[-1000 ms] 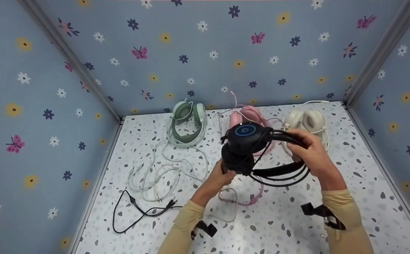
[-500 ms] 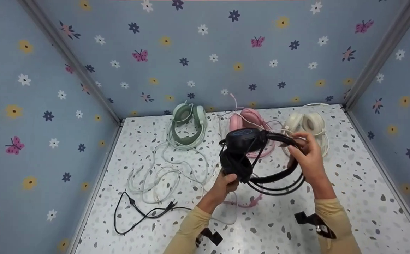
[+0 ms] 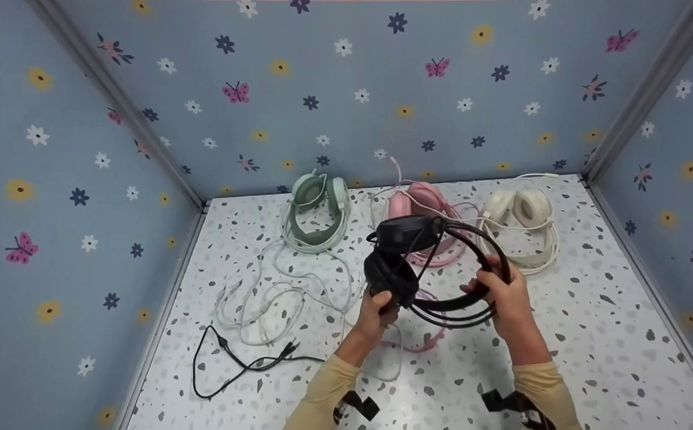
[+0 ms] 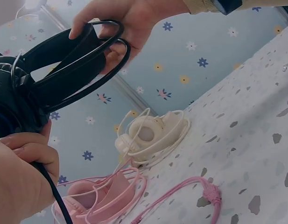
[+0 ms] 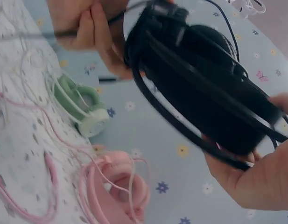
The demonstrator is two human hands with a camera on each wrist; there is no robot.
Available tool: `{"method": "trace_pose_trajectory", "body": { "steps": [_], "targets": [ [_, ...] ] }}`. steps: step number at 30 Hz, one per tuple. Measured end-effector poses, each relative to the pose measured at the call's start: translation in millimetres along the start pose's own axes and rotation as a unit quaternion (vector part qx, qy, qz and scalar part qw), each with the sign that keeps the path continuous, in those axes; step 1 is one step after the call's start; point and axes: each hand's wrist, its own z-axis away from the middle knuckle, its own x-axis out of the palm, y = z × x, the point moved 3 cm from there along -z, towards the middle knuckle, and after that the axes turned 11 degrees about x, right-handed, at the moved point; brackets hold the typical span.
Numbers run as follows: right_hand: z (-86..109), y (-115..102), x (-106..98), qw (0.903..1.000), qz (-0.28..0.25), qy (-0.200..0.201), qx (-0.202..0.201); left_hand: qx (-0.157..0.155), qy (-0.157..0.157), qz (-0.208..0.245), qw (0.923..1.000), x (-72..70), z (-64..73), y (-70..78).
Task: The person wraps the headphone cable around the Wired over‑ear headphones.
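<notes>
A pair of black headphones (image 3: 395, 278) is held up over the speckled table by both hands. My left hand (image 3: 376, 316) grips the lower ear cup, its thumb on the near side. At the other end, my right hand (image 3: 508, 298) grips the headband, with the fingers curled around the padded strap and the thin outer bands in the right wrist view. From the left hand a black cable (image 4: 54, 191) hangs down, and its plug end (image 3: 289, 347) lies on the table at the left.
Along the back wall stand green headphones (image 3: 317, 236), pink headphones (image 3: 400, 206) and white headphones (image 3: 531, 206). Pale green cable (image 3: 274, 286) spreads loosely over the left of the table (image 3: 609, 358). A pink cable (image 3: 433, 341) lies beneath the hands. Patterned walls enclose the back and sides.
The black headphones have tilted, so the upper cup's round logo face has turned out of sight. My right hand has moved down and left along the headband; the left keeps its grip.
</notes>
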Motion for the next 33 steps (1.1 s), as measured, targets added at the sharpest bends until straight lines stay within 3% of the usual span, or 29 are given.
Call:
{"method": "trace_pose_trajectory", "body": {
  "steps": [6,12,15,20,25,29,33],
  "targets": [
    [-4.7,0.3,2.3,0.9970,-0.064,0.027,-0.036,-0.019,-0.021,-0.029,0.9992,-1.7,3.9,2.6],
    [-3.3,-6.0,-3.4,0.9835,-0.148,-0.065,-0.082,-0.044,-0.069,-0.071,0.9941,-3.6,7.6,6.4],
    [-2.6,-12.2,-9.7,0.9754,-0.174,-0.091,-0.099,-0.045,-0.107,-0.097,0.9884,-6.5,11.5,6.6],
    [-6.0,-25.6,-20.6,0.9729,-0.188,-0.075,-0.112,-0.034,-0.149,-0.134,0.9792,-10.8,21.1,7.2],
    [-11.7,-33.5,-20.0,0.9720,-0.187,-0.071,-0.123,-0.062,-0.166,-0.167,0.9698,-7.4,27.2,5.4],
    [-14.5,-34.2,-13.3,0.9647,-0.203,-0.118,-0.121,-0.106,-0.194,-0.189,0.9569,5.3,26.4,-5.5],
    [-14.4,-33.6,-11.5,0.9470,-0.231,-0.205,-0.088,-0.144,-0.229,-0.259,0.9273,9.8,24.2,-22.7]
  ]
}}
